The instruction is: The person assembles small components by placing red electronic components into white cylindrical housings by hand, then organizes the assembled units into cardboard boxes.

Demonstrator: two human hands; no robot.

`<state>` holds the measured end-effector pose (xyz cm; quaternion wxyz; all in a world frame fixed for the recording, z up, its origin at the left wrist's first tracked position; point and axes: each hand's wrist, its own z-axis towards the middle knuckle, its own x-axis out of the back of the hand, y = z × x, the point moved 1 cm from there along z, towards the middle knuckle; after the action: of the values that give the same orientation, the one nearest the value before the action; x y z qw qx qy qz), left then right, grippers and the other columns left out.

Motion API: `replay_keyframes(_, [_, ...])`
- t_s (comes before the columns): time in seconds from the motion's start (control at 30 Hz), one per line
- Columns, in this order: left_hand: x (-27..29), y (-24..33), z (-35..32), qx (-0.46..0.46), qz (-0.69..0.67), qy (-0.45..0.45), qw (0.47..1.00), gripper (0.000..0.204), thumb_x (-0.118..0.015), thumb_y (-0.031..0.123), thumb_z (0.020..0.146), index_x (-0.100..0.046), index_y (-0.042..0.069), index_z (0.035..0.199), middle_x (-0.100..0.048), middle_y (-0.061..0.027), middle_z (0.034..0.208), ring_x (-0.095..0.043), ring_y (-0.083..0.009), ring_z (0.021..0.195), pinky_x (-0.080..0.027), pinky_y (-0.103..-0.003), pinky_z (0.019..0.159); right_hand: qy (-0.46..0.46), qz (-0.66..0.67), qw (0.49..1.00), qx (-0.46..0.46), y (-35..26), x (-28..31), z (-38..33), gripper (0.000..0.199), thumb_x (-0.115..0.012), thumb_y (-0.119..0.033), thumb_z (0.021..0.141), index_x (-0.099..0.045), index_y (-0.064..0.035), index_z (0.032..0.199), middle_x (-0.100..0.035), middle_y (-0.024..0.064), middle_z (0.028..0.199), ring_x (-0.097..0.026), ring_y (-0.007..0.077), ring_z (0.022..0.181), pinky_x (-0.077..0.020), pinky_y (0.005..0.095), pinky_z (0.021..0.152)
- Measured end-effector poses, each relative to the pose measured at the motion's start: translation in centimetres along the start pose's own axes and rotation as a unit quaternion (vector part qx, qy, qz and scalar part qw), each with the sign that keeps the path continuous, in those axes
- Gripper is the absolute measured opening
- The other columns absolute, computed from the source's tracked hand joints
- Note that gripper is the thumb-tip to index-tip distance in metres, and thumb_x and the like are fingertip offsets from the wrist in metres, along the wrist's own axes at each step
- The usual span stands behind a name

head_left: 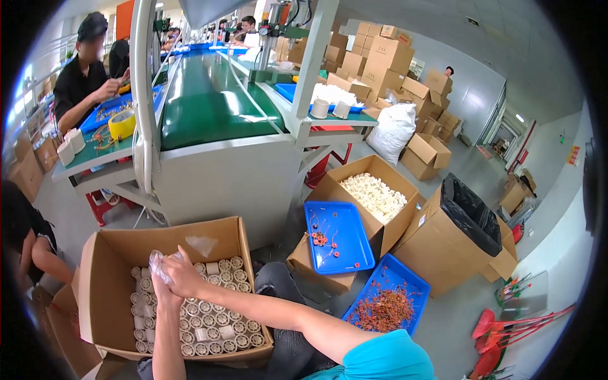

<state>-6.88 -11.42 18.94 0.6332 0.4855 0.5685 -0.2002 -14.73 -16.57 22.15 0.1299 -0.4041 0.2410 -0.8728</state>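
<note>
My two hands meet above an open cardboard box point(161, 238) filled with rows of round white plastic parts point(215, 334). A crumpled piece of clear plastic film point(158, 266) is bunched between them. My left hand point(163, 289) is closed around its lower part, its fingers partly hidden by the film and my other hand. From the right, my right hand point(185, 278) crosses over and pinches the same film. Another flat scrap of clear film point(202, 246) lies near the box's far wall.
Right of my knees, a blue tray point(354, 235) holds a few red-and-black wired parts; a lower blue tray point(413, 278) holds a heap of them. Behind stand a carton of white pieces point(408, 183) and a black-lined carton point(462, 215). A green conveyor point(215, 101) runs ahead; a person point(88, 76) works at left.
</note>
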Motion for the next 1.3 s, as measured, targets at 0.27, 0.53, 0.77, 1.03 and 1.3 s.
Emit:
replay_keyframes(0.27, [4.7,1.0,1.9,-0.054,0.058,-0.056,0.995,0.034,-0.045,0.042,0.093,-0.058,0.013,0.105,-0.064,-0.0076,0.101,-0.061,-0.0249,0.094,-0.048,-0.044,0.088,-0.090,-0.036,0.995,0.022,-1.6,1.3,-2.7,0.057,-0.049,-0.025,0.083,-0.040,0.0020,0.132,-0.037,0.0210,0.139,-0.020,0.0334,0.139,-0.0185,0.0607,0.106])
replay_keyframes(0.53, [1.7,-2.1,0.0,-0.070,0.064,-0.144,0.985,0.043,-0.042,0.046,0.092,-0.057,0.009,0.106,-0.063,-0.0089,0.101,-0.060,-0.0248,0.094,-0.048,-0.042,0.088,0.022,0.033,0.998,-0.048,-2.6,0.4,-2.9,0.038,-0.044,-0.024,0.092,-0.050,0.0033,0.117,-0.052,0.0201,0.118,-0.047,0.0359,0.115,-0.0386,0.0474,0.096])
replay_keyframes(0.77, [1.5,-0.5,0.9,-0.088,0.067,-0.182,0.977,0.043,-0.041,0.046,0.093,-0.057,0.008,0.106,-0.063,-0.0093,0.102,-0.060,-0.0254,0.094,-0.047,-0.041,0.088,0.173,0.115,0.971,-0.121,-3.6,0.3,-0.6,0.041,-0.050,-0.021,0.083,-0.055,-0.0047,0.121,-0.056,0.0226,0.110,-0.049,0.0362,0.113,-0.0390,0.0478,0.097])
replay_keyframes(1.03, [1.8,-0.6,0.7,-0.118,0.059,-0.208,0.969,0.044,-0.040,0.046,0.093,-0.057,0.007,0.105,-0.063,-0.0098,0.102,-0.060,-0.0261,0.095,-0.047,-0.040,0.089,0.021,0.138,0.980,-0.141,-3.3,-0.5,-0.8,0.036,-0.045,-0.024,0.085,-0.065,-0.0040,0.107,-0.059,0.0184,0.114,-0.054,0.0353,0.109,-0.0418,0.0432,0.096])
replay_keyframes(1.3, [5.7,1.9,-0.1,-0.132,0.052,-0.198,0.970,0.045,-0.040,0.046,0.094,-0.057,0.007,0.105,-0.063,-0.0102,0.103,-0.059,-0.0267,0.095,-0.047,-0.039,0.089,0.060,0.067,0.984,-0.154,-7.9,0.6,-0.9,0.041,-0.050,-0.037,0.090,-0.067,-0.0010,0.098,-0.061,0.0187,0.110,-0.057,0.0368,0.099,-0.0437,0.0444,0.088])
